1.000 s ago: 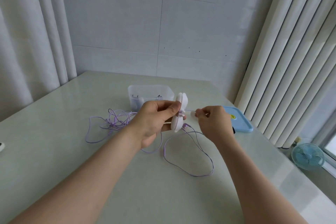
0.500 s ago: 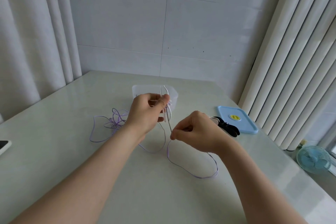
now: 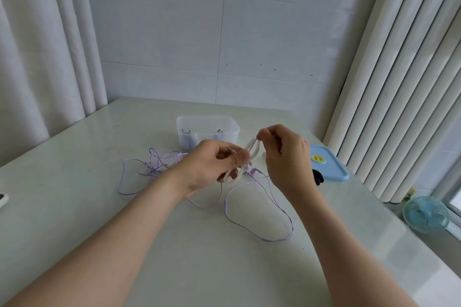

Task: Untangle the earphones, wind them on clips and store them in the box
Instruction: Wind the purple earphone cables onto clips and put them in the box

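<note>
My left hand [image 3: 214, 167] grips a pale pink winder clip [image 3: 252, 154] above the table's middle. Just to its right, my right hand [image 3: 284, 154] pinches the purple earphone cable at the clip's upper end. From the clip the cable [image 3: 272, 209] hangs down and lies in a long loop on the table, with an earbud [image 3: 255, 171] dangling under the clip. A second tangle of purple earphones [image 3: 157, 164] lies to the left. Behind the hands stands the clear plastic box [image 3: 207, 123], with wound earphones inside.
The box's blue lid [image 3: 329, 169] lies at the right with a black item [image 3: 318, 176] at its near edge. A phone corner [image 3: 3, 200] shows at the far left edge. Right of the table, a small blue fan [image 3: 426, 214] sits low beside the vertical blinds.
My right hand has risen from below the clip to its top, carrying the cable up. The clip in my left hand has turned and tilted.
</note>
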The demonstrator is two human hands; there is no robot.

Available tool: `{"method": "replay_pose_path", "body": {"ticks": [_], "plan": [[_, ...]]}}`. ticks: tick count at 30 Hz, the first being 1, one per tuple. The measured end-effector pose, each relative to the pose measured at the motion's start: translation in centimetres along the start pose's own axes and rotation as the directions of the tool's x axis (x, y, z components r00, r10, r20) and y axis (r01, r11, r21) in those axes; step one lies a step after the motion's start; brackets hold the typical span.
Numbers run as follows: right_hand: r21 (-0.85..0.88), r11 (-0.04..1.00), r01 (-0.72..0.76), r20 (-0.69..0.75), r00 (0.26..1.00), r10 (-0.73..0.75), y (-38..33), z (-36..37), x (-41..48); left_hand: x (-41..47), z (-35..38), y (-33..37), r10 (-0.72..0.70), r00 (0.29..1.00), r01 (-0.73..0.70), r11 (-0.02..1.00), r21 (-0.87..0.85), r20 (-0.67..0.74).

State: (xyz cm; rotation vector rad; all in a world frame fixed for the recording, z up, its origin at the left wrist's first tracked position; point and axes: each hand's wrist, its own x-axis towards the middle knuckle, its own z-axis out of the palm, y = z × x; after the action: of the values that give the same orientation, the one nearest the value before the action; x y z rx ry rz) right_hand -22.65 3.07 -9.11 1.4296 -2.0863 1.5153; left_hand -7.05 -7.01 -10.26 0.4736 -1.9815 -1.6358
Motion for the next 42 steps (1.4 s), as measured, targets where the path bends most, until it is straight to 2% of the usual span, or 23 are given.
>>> {"method": "replay_pose_path", "body": {"ticks": [2, 5, 7, 9, 13, 17, 18, 20, 21, 23, 24, 27, 30, 33, 34, 36, 39, 42], "plan": [[-0.114, 0.993, 0.020, -0.026, 0.999, -0.023, 0.7, -0.1, 0.0, 0.0, 0.0, 0.1, -0.009, 1.000, 0.009, 1.000, -0.001, 0.027], [-0.185, 0.982, -0.038, 0.030, 0.999, 0.044, 1.2, 0.0, 0.1, 0.1, -0.3, 0.2, -0.005, 1.000, 0.005, 1.000, 0.008, 0.015], [-0.180, 0.981, -0.077, 0.123, 0.987, 0.100, 1.4, 0.3, 0.1, 0.1, -0.5, 0.2, 0.012, 0.998, -0.014, 0.999, -0.030, -0.056], [-0.169, 0.982, -0.086, 0.241, 0.962, 0.125, 1.3, 0.5, -0.1, 0.3, -0.6, 0.2, 0.049, 0.981, -0.049, 0.999, 0.002, -0.189], [-0.023, 1.000, 0.001, 0.494, 0.869, 0.010, -0.6, 0.1, -1.2, 0.6, -0.9, 0.0, 0.075, 0.919, -0.084, 0.996, -0.008, -0.388], [0.227, 0.969, -0.095, 0.646, 0.759, -0.077, -2.5, -1.0, -1.8, 0.7, -1.1, -0.1, 0.034, 0.870, -0.080, 0.994, -0.071, -0.493], [0.262, 0.959, -0.107, 0.642, 0.761, -0.091, -2.8, -1.1, -1.8, 0.8, -1.2, -0.2, 0.043, 0.862, -0.072, 0.997, -0.037, -0.505], [0.346, 0.926, -0.152, 0.539, 0.840, -0.064, -3.1, -1.1, -1.5, 0.8, -1.4, -0.7, 0.076, 0.875, -0.044, 0.996, 0.079, -0.478], [0.416, 0.885, -0.211, 0.459, 0.888, -0.004, -3.0, -1.0, -1.2, 0.8, -1.4, -0.9, 0.081, 0.893, -0.030, 0.992, 0.121, -0.442], [0.523, 0.801, -0.293, 0.320, 0.938, 0.134, -2.6, -1.1, -0.5, 0.7, -1.4, -0.8, 0.063, 0.932, -0.017, 0.991, 0.130, -0.356], [0.512, 0.815, -0.273, 0.254, 0.954, 0.160, -2.2, -1.2, -0.2, 0.7, -1.3, -0.8, 0.058, 0.947, -0.023, 0.993, 0.114, -0.315], [0.243, 0.966, -0.088, 0.028, 0.996, 0.084, -0.8, -0.8, 0.2, 0.3, -1.1, -0.3, 0.069, 0.985, -0.056, 0.995, 0.088, -0.158], [0.024, 0.999, -0.044, -0.083, 0.996, 0.045, 0.2, -0.2, 0.3, -0.1, -0.8, -0.1, 0.093, 0.995, -0.095, 0.989, 0.110, 0.022], [-0.140, 0.972, -0.187, 0.038, 0.980, 0.194, 1.4, -0.3, 0.5, -0.1, -0.8, 0.1, 0.112, 0.994, -0.113, 0.991, -0.076, -0.016], [-0.197, 0.959, -0.202, 0.103, 0.969, 0.225, 1.6, -0.3, 0.4, 0.0, -0.9, 0.2, 0.099, 0.993, -0.107, 0.985, -0.135, -0.064], [-0.231, 0.961, -0.155, 0.272, 0.938, 0.217, 1.4, -0.3, -0.1, 0.0, -1.0, 0.4, 0.070, 0.978, -0.098, 0.985, -0.140, -0.195], [-0.104, 0.992, -0.075, 0.540, 0.833, 0.120, -0.6, -0.3, -1.0, 0.2, -1.2, 0.2, 0.051, 0.933, -0.082, 0.994, -0.071, -0.357], [0.081, 0.982, -0.170, 0.681, 0.729, 0.070, -2.4, -0.6, -1.6, 0.5, -1.2, -0.3, 0.035, 0.903, -0.048, 0.999, -0.021, -0.428]]}}
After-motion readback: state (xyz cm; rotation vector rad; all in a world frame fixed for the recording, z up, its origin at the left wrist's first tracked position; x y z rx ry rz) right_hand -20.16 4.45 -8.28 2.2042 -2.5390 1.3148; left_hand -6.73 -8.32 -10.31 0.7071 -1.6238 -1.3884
